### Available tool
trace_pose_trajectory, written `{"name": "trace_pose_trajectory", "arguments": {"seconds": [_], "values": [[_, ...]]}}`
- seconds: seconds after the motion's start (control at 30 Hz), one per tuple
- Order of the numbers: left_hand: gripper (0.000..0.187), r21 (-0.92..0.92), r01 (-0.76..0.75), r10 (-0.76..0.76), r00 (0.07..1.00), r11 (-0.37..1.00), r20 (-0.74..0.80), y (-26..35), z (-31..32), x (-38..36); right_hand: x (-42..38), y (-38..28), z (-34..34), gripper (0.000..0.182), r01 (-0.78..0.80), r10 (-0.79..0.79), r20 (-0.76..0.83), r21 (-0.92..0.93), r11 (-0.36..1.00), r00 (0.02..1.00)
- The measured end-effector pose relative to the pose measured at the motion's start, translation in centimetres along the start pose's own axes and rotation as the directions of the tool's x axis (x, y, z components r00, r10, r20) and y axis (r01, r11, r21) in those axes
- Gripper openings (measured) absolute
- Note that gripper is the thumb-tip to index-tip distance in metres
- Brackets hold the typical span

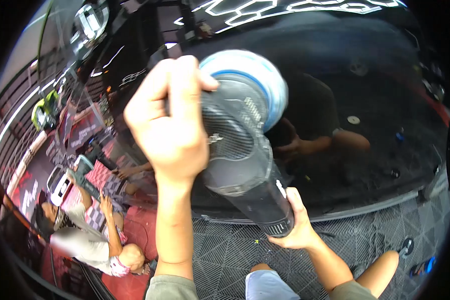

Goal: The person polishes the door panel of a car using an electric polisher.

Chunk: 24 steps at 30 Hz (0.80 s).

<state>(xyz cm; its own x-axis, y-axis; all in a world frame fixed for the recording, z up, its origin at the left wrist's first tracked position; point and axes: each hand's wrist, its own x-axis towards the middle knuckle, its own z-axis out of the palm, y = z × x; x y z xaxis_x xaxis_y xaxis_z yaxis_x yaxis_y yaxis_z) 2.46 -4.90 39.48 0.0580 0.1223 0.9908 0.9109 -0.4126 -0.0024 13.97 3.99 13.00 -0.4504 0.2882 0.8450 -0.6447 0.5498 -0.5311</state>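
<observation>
A black polishing machine (235, 145) with a white and blue round pad (275, 85) is held over a glossy black car panel (335, 180). My left hand (170, 125) is wrapped around the front handle beside the pad, its fingers curled. Lower down, my right hand (300, 225) grips the rear end of the machine's body. The pad's edge looks blurred, and its contact with the panel is hidden by the machine.
At the left a co-worker (80, 235) crouches and holds another polisher (85, 180). Below the car lies patterned grey floor matting (225, 250), with red tiles (137, 225) to the left. A blue object (423, 267) lies at the lower right.
</observation>
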Motion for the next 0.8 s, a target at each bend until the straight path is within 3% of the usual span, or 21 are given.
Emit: {"name": "trace_pose_trajectory", "arguments": {"seconds": [0.07,0.1,0.13,0.2,0.23,0.5,0.77,0.8], "values": [[0.023,-0.088,0.022,-0.024,0.999,0.996,-0.027,-0.6,-0.7,-0.4,-0.5,1.1,0.9,0.115,-0.022,0.022,0.001,0.009,1.0,1.0],[0.026,-0.019,0.018,-0.018,1.0,1.0,-0.003,-0.8,-1.3,-0.6,-1.4,1.9,1.2,0.118,-0.15,0.15,0.03,0.028,0.988,0.988],[0.029,0.054,0.013,-0.014,1.0,0.998,0.02,-1.1,-1.8,-0.8,-1.5,2.3,1.7,0.119,-0.072,0.072,0.003,-0.017,0.997,0.997],[0.031,-0.019,-0.001,0.001,1.0,1.0,0.008,-2.3,-2.5,-1.3,-1.8,3.0,2.4,0.12,-0.078,0.078,0.001,-0.097,0.992,0.997],[0.031,-0.037,0.011,-0.011,1.0,0.999,0.001,-2.6,-2.8,-1.5,-1.6,2.8,2.5,0.121,-0.068,0.082,0.079,-0.162,0.984,0.994],[0.03,-0.045,-0.017,0.015,0.999,0.999,-0.046,-3.4,-5.6,-2.3,-0.8,2.8,5.2,0.122,-0.018,0.033,0.094,-0.162,0.987,0.995],[0.031,0.052,0.041,-0.041,0.999,0.998,-0.017,-1.5,-9.1,-3.3,-1.8,1.6,7.7,0.119,-0.012,0.029,0.116,-0.146,0.989,0.993],[0.031,0.078,0.049,-0.049,0.999,0.996,-0.003,-1.3,-9.6,-3.4,-1.2,0.9,8.1,0.119,0.044,-0.023,0.12,-0.176,0.983,0.992]]}}
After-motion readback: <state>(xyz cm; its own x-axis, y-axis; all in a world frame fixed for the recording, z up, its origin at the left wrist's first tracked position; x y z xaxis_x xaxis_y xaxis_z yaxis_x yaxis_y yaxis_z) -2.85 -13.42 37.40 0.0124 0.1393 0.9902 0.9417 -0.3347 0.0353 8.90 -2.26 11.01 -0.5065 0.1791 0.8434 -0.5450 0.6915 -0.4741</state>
